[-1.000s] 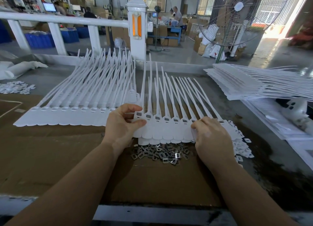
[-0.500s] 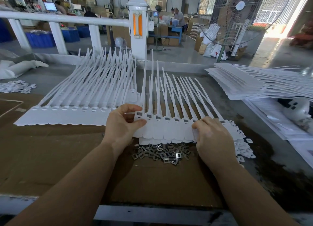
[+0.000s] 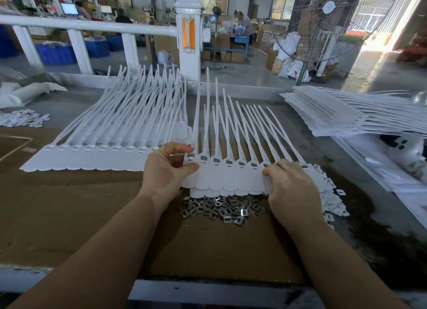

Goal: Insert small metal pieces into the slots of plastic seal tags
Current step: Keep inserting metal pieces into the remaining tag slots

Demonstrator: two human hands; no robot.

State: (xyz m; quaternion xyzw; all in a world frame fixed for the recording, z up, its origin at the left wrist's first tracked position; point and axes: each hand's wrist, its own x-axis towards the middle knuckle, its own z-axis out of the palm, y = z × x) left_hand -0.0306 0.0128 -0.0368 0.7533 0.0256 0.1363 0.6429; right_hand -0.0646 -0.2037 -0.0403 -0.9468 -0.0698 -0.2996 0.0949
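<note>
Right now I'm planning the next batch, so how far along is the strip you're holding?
Looks nearly done: the slots along the held strip of seal tags show dark metal inserts. In hand: the left hand pinches its left end and the right hand grips its right end. Left: a pile of loose metal pieces, and the stack of strips at right, state unclear.

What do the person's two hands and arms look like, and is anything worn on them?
Both are bare. The left hand and right hand carry no gloves, rings or visible markings. Both forearms are uncovered to the bottom edge of the picture: no sleeve, watch or bracelet shows.
</note>
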